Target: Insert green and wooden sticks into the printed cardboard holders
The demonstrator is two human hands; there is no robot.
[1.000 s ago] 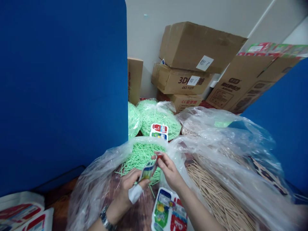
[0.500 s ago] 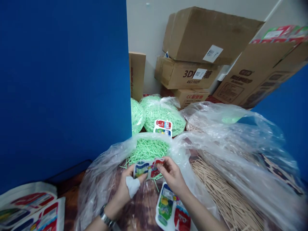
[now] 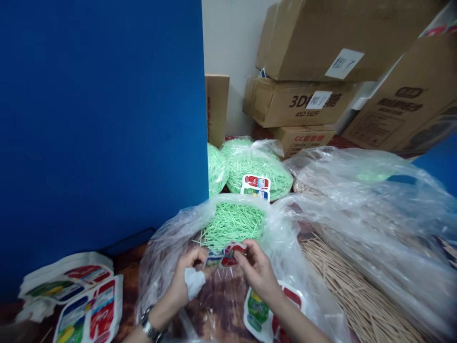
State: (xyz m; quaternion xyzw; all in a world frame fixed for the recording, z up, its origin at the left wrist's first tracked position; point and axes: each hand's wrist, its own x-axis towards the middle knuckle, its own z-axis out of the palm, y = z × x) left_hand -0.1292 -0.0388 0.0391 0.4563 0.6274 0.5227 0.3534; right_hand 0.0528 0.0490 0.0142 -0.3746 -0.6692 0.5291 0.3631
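Note:
A small printed packet (image 3: 228, 255) with red and blue parts is held between both hands, in front of the open plastic bag of green paper-like strands (image 3: 233, 221). My left hand (image 3: 191, 274), with white tissue (image 3: 194, 282) against it and a watch on the wrist, grips the packet's left end. My right hand (image 3: 259, 269) pinches its right end between thumb and fingers. Under my right forearm lies a larger bottle-shaped printed sheet (image 3: 257, 309), partly hidden.
Printed sheets (image 3: 103, 312) lie at the lower left beside a blue panel (image 3: 103, 119). Tied green bags (image 3: 259, 166) stand behind, one with a printed card (image 3: 256, 186). Brown strands (image 3: 342, 286) in clear plastic are at right; cartons (image 3: 303, 102) are stacked behind.
The view has shifted, so the scene sits further right and more of the lower-left sheets shows. The packet is now tilted and looks narrower between my hands.

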